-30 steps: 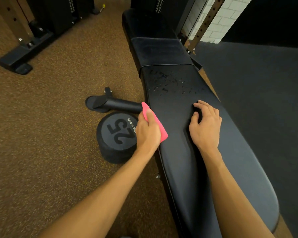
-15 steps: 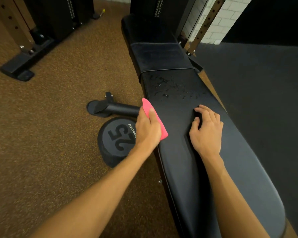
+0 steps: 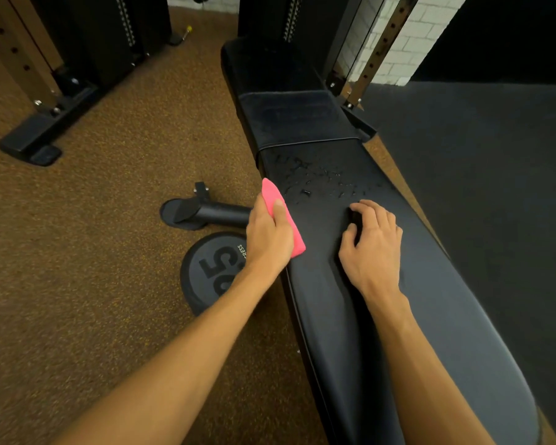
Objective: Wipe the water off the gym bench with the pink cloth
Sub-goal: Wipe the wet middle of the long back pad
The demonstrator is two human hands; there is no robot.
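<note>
Pink cloth (image 3: pixel 272 195) near "25" dumbbell (image 3: pixel 211 271)

A round black weight marked 25 (image 3: pixel 211 271) lies on the brown speckled floor (image 3: pixel 109 252), near a black metal tube (image 3: pixel 219 213). A white brick wall (image 3: pixel 411 36) stands beyond.

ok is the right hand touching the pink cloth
Apart. The head view shows bare bench pad between the right hand and the pink cloth, which the left hand holds.
</note>
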